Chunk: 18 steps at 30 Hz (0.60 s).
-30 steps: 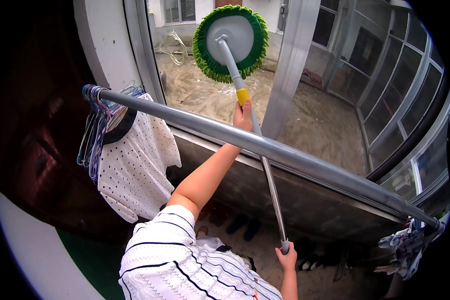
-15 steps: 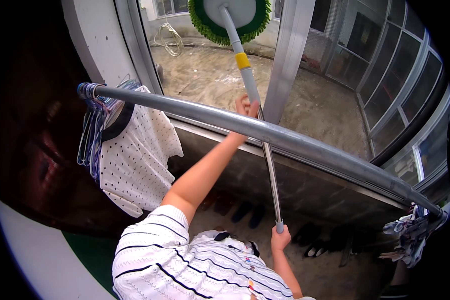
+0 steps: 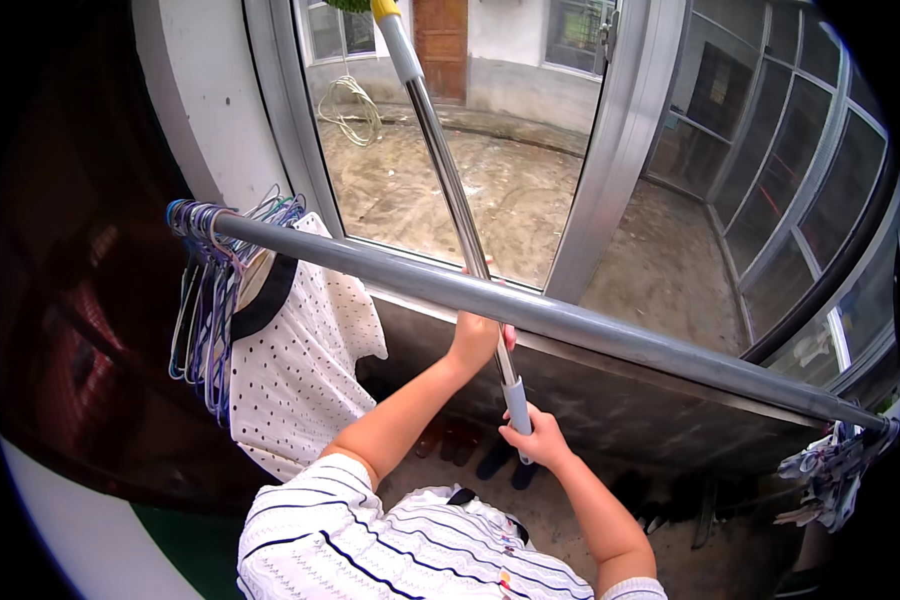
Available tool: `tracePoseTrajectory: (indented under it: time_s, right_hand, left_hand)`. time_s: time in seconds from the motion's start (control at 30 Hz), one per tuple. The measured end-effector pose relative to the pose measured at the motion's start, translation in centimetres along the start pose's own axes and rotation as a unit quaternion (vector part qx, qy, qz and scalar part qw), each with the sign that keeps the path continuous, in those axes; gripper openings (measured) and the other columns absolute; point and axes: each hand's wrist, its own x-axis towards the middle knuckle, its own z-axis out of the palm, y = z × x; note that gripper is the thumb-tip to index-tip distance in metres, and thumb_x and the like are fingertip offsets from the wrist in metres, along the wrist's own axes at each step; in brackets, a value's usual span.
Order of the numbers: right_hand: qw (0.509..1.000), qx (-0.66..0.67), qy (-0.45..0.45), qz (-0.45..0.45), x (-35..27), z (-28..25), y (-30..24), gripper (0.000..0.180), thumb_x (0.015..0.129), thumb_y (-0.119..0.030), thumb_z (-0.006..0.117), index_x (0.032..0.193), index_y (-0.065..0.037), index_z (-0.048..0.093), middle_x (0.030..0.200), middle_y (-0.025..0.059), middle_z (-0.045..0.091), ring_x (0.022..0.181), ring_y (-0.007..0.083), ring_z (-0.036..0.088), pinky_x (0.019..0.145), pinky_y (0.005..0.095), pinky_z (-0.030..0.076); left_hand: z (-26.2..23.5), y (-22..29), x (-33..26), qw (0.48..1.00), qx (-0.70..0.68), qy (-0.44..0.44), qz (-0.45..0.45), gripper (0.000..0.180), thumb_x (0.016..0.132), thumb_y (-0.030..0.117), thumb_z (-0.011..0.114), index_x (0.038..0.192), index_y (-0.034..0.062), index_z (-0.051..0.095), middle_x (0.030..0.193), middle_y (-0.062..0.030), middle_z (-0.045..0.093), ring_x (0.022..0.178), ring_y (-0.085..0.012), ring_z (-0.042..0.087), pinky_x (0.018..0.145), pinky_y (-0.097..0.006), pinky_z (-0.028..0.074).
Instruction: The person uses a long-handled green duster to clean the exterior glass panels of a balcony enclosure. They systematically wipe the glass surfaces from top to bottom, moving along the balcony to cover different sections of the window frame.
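A long-handled mop [image 3: 452,195] slants up and away from me, its metal pole passing close to the horizontal hanging rail [image 3: 400,270]. Only a bit of its fluffy green head shows at the top edge, beside the yellow collar. My left hand [image 3: 478,338] is closed round the pole just below the rail, which hides part of the fingers. Lower down, my right hand [image 3: 536,437] grips the grey end sleeve of the handle. Behind the pole is the window [image 3: 450,130] with its metal frame.
On the rail's left end hang many hangers [image 3: 208,300] and a dotted white shirt [image 3: 310,350]. A clip hanger with small laundry [image 3: 825,470] hangs at the right end. A low wall [image 3: 650,400] runs under the window; several pairs of shoes [image 3: 500,465] stand on the floor.
The mop head has gone up, mostly out of view, and the pole leans further left. My left hand has slid down and closed on the pole; my right hand has risen.
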Motion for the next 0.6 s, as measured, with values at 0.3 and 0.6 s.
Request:
tracePoseTrajectory:
  time_s: [0.3,0.6]
  right_hand:
    - [0.969,0.246,-0.021,0.018,14.2,0.0,-10.6,0.015,0.084,-0.011,0.068,0.08,-0.005,0.055,0.06,-0.001,0.051,0.048,0.0069,0.047,0.044,0.0216,0.035]
    - [0.949,0.294,0.051,-0.104,20.1,-1.9,-15.9,0.017,0.086,-0.014,0.066,0.08,-0.006,0.053,0.056,-0.0024,0.047,0.044,0.0054,0.042,0.041,0.0213,0.032]
  left_hand:
    - [-3.1,11.6,14.9,0.987,0.031,-0.004,0.155,0.04,0.099,0.048,0.035,0.125,0.0174,0.033,0.064,-0.0012,0.041,0.041,-0.0104,0.044,0.033,-0.025,0.041]
    - [1.0,16.2,21.9,0.973,0.098,-0.05,0.205,0.044,0.099,0.052,0.03,0.124,0.0161,0.035,0.063,-0.0015,0.042,0.042,-0.0095,0.045,0.034,-0.025,0.041]
